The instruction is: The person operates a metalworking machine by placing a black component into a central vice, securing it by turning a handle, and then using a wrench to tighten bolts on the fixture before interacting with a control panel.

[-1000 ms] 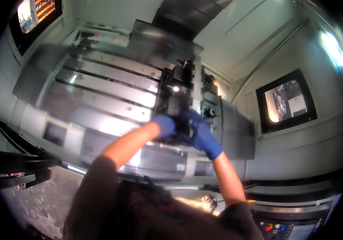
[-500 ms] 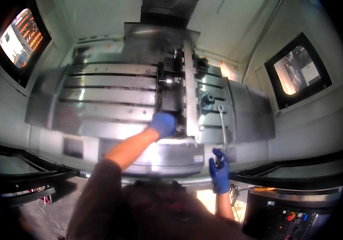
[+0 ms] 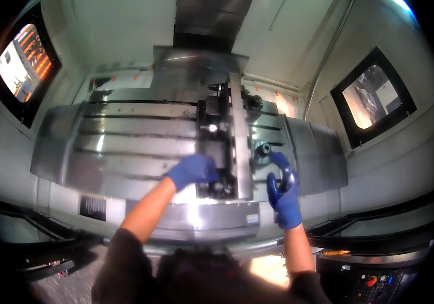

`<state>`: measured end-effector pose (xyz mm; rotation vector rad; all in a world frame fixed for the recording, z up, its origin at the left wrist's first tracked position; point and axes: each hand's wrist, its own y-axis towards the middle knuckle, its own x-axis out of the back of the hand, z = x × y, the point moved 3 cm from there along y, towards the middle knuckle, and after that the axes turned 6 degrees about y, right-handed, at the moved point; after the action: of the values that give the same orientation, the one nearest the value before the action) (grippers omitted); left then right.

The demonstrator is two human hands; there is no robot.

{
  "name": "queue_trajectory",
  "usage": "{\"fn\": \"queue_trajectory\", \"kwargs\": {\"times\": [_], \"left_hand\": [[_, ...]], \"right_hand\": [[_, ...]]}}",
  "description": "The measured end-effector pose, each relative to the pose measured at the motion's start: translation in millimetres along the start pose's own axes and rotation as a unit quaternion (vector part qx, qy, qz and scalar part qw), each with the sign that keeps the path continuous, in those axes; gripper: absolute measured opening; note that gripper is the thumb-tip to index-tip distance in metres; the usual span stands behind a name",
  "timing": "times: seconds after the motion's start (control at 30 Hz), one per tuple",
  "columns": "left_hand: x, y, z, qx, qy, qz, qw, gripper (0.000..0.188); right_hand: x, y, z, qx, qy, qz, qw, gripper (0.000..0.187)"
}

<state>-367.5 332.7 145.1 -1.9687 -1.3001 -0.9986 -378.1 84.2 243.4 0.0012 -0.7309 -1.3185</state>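
My left hand (image 3: 194, 171), in a blue glove, is curled at the left side of a dark clamping fixture (image 3: 213, 147). Its fingers are blurred, and whatever they close on is hidden. A long pale metal bar (image 3: 239, 142) stands along the fixture's right side. My right hand (image 3: 284, 195), gloved in blue too, is over the right part of the slotted machine table (image 3: 141, 152). Thumb and fingers are apart, with nothing visible between them. Just beyond the fingertips is a round dark bolt head (image 3: 263, 150) on a clamp. The wrench seen earlier is hidden from view.
Another dark clamp bolt (image 3: 254, 101) sits farther back, right of the bar. Sheet-metal covers (image 3: 318, 152) flank the table, and pale enclosure walls (image 3: 115, 30) surround it. A control panel (image 3: 374, 283) with a red knob stands at the lower right.
My right hand has moved forward from the table's front edge to beside the bolt, covering the wrench's place. My left hand stays by the fixture, slightly farther left. The view has tilted.
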Motion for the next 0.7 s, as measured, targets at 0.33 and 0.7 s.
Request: {"fn": "queue_trajectory", "kwargs": {"times": [0.33, 0.7], "left_hand": [[11, 127, 90, 0.069, 0.127, -0.076, 0.987, 0.034], [-23, 177, 133, -0.053, -0.091, -0.003, 0.994, 0.032]], "right_hand": [[-74, 99, -35, -0.002, 0.049, 0.042, 0.998, 0.039], [-90, 147, -43, 0.129, -0.174, 0.134, 0.967, 0.041]]}}
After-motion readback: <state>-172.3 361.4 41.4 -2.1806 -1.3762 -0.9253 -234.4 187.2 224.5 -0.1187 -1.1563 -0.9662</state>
